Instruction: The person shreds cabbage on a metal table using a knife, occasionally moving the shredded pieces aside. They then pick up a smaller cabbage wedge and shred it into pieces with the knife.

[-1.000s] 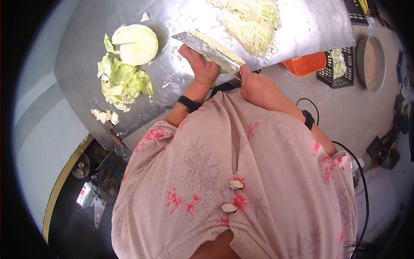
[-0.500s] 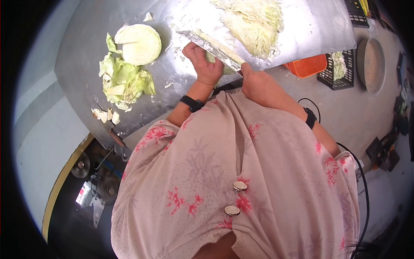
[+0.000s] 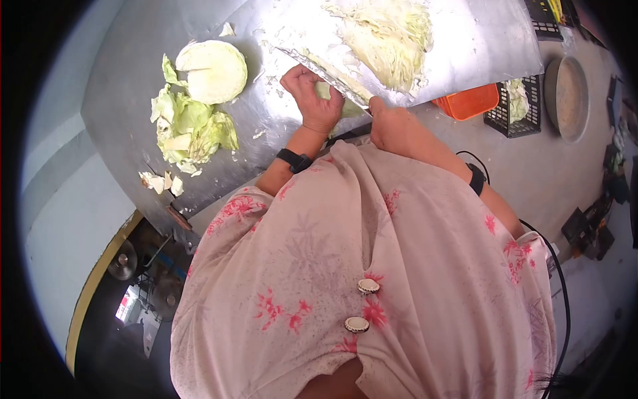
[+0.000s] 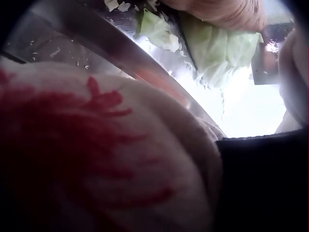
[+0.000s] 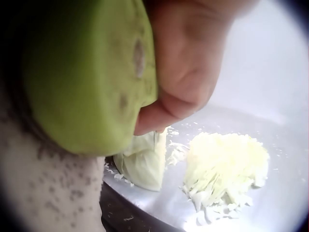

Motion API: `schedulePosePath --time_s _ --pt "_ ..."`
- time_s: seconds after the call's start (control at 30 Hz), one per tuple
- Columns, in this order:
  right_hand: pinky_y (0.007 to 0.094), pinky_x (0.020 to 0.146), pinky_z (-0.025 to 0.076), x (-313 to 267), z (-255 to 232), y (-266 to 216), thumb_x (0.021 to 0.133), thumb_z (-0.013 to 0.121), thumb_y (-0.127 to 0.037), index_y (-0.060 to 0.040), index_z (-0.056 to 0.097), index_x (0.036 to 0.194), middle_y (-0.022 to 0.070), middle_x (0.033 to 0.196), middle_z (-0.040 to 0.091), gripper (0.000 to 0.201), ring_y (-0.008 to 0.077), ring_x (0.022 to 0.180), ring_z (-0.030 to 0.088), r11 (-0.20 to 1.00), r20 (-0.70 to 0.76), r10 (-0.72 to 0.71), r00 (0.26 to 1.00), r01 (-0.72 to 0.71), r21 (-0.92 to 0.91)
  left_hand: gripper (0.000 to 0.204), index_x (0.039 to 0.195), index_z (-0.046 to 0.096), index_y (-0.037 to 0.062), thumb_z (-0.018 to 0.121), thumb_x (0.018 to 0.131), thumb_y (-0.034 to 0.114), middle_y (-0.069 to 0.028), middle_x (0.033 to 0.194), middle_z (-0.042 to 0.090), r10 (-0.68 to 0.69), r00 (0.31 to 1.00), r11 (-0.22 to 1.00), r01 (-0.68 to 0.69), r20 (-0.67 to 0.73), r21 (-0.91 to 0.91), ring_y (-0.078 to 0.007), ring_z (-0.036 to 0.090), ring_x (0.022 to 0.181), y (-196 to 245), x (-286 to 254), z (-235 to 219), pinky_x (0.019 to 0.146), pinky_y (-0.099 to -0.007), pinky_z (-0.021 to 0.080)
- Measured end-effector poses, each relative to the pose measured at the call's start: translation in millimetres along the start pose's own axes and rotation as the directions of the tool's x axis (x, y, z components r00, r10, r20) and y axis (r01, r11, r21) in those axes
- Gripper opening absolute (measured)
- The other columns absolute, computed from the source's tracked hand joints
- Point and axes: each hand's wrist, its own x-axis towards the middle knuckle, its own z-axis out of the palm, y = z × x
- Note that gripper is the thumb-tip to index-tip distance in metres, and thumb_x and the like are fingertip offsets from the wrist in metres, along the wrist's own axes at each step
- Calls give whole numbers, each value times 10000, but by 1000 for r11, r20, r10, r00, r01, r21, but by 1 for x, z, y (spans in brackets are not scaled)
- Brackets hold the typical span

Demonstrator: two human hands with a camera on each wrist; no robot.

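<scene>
My right hand (image 3: 397,130) grips a large kitchen knife by its green handle (image 5: 96,72). The long blade (image 3: 325,74) slants across the metal table, with pale shreds stuck along it. Beside the blade, my left hand (image 3: 312,103) holds a cabbage piece (image 4: 217,46) with bent fingers; its smooth leafy side shows in both wrist views. Past the blade lies a heap of shredded cabbage (image 3: 389,40). Left of my hands sit a cut cabbage half (image 3: 216,72) and loose outer leaves (image 3: 193,126).
The metal tabletop (image 3: 266,20) carries scattered shreds, and small scraps (image 3: 159,181) lie near its left edge. To the right, below table height, are an orange basin (image 3: 468,102), a black crate (image 3: 528,120) with cabbage inside, and a round metal pan (image 3: 568,100).
The knife blade has turned from showing its broad face to standing nearly edge-on to the head camera. Both hands keep almost the same places; the shredded heap looks unchanged.
</scene>
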Motion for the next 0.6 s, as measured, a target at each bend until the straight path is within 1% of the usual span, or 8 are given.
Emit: schedulePosePath --time_s 0.13,0.17,0.23,0.27,0.37,0.47,0.53,0.6 --pt "544 698 497 -7 -3 -1 847 476 -32 61 449 940 351 794 617 134 504 750 625 999 52 41 998 -40 -18 345 921 517 36 686 759 289 -163 1059 422 -23 1000 1000 23 -4 13 -317 373 1005 3 2 -1 900 -434 317" --pt "542 701 497 -4 0 1 846 481 -33 60 448 939 352 795 618 135 503 757 626 1000 17 6 1000 -6 3 340 916 515 37 683 759 287 -163 1059 422 -29 1000 999 29 -3 19 -317 373 1003 4 1 -1 898 -436 317" --pt "538 707 498 6 8 7 845 492 -33 58 448 938 352 797 619 137 501 771 629 997 -58 -68 996 70 44 490 1079 516 13 669 787 376 -179 1090 414 -24 999 998 21 36 64 -326 378 1031 0 -4 -3 937 -438 313" --pt "539 715 494 9 10 8 839 499 -29 60 456 958 351 790 616 155 500 782 627 996 -57 -69 996 72 53 570 1161 516 1 661 801 420 -187 1106 410 -18 998 996 13 53 87 -331 381 1045 -1 -5 -3 956 -439 311" --pt "541 730 488 12 9 7 833 521 -30 64 465 980 349 784 615 183 499 804 626 997 -33 -63 997 64 50 513 1104 519 4 665 796 387 -184 1096 411 -22 999 998 19 40 65 -324 380 1035 -1 -5 -2 947 -437 315" --pt "542 728 495 10 -1 1 841 542 -51 64 455 945 347 799 620 178 498 803 629 1000 37 -4 999 4 -1 307 895 514 64 669 776 300 -160 1065 434 -6 1000 1000 6 -3 -5 -312 379 1019 -2 -2 0 913 -440 301" --pt "545 726 495 1 0 6 840 549 -56 68 459 951 347 791 619 189 500 799 628 998 78 60 995 -60 -3 297 895 518 76 670 777 303 -155 1068 438 -3 1000 1000 3 5 -5 -306 381 1026 0 0 -2 919 -440 297" --pt "543 726 498 6 4 13 837 548 -54 73 462 953 347 789 620 192 499 798 630 1000 23 -18 1000 18 11 289 893 521 86 671 777 304 -150 1068 442 -8 1000 1000 8 9 -12 -302 382 1029 3 0 -1 923 -440 294"
